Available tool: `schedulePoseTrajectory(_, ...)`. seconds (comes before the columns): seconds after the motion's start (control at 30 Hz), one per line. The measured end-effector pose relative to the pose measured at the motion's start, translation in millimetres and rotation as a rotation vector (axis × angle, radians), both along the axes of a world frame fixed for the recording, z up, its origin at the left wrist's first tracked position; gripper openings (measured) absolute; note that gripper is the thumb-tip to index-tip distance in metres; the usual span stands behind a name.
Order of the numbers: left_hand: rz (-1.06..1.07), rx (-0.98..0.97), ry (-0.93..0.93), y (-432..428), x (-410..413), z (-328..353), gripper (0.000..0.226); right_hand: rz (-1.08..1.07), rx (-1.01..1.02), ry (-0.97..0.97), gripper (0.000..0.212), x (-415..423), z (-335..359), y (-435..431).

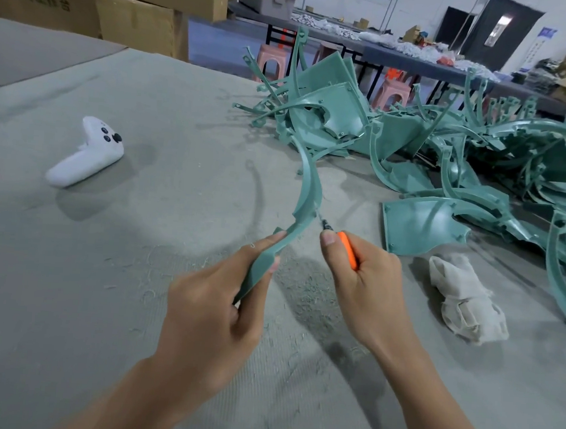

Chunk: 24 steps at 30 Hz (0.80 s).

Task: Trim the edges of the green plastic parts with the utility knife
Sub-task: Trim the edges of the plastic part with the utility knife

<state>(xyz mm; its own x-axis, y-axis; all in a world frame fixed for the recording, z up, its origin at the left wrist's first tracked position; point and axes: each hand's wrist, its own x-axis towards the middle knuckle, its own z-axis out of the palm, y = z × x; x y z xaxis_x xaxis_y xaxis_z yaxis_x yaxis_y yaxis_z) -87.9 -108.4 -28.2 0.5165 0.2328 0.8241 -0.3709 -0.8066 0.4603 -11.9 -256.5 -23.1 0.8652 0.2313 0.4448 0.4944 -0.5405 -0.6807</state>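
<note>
Trimming under way: left hand [213, 310] gripping strip [305, 195], right hand [367, 282] clasping knife [346, 249], blade at edge; next, steady stroke outward.

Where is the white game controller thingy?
The white controller lies on the grey table, far left in the head view, apart from the left hand.

This is a factory workshop or assembly floor. A broad grey felt-covered worktable [108, 268], strewn with fine plastic shavings, fills the lower frame, with a heap of moulded green plastic parts [466, 154] at right. Stacked printed cardboard cartons [135, 9] stand at upper left. Across the top runs a long bench [422, 61] loaded with small white parts, pink plastic stools [270, 61] tucked beneath, and notices on the far wall.
</note>
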Motion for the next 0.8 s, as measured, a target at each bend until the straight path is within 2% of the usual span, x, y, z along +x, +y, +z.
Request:
schedulePoseTrajectory(0.07, -0.011, -0.005, -0.002, -1.3, 0.2, 0.6, 0.041, 0.018, 0.008, -0.009, 0.054, -0.6, 0.4, -2.6)
schedulePoseTrajectory(0.27, 0.015, 0.018, 0.019, 5.1, 3.2, 2.6, 0.03, 0.121, 0.002, -0.035, 0.052, -11.9, -3.6, 5.7)
schedulePoseTrajectory(0.37, 0.003, 0.029, 0.014, 3.1, 1.6, 1.2, 0.034, 0.064, -0.002, -0.018, 0.051, -4.4, -2.9, 1.4)
schedulePoseTrajectory(0.5, -0.047, 0.035, -0.003, 1.8, 1.8, -2.4, 0.027, 0.02, 0.009, 0.025, 0.052, 5.6, -4.8, -4.6)
schedulePoseTrajectory(0.8, -0.146, 0.119, -0.043, 0.8, -0.9, -0.1, 0.026, -0.168, 0.099, 0.016, 0.079, 26.6, -2.9, -26.2)
